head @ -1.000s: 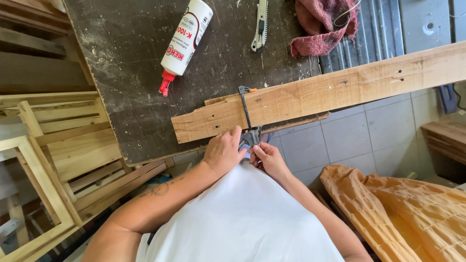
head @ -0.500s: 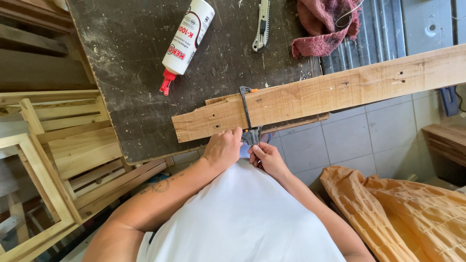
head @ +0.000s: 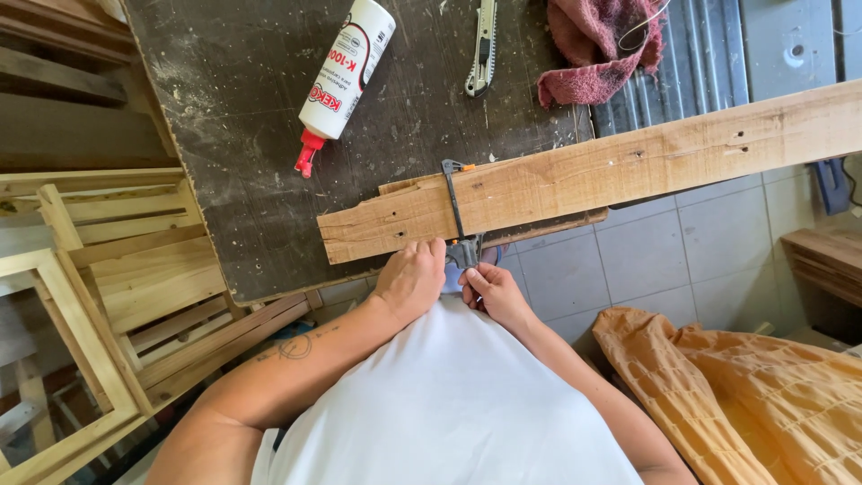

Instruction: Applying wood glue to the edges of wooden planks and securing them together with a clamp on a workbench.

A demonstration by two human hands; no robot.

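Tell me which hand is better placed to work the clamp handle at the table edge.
The right hand, probably: its fingers already wrap the clamp handle below the plank. The left hand lies beside it against the plank's near edge, apparently steadying it.

A woodworking workshop: a scarred dark bench (head: 269, 135) with a glue bottle (head: 346, 67), a clamped plank (head: 628, 166), and wooden frames (head: 99, 278) stacked left.

both bare forearms reached forward from the torso and converged, the left hand (head: 410, 280) lying palm down with fingers curled at its front edge, the right hand (head: 489, 292) just beside it, fingers pinched closed.
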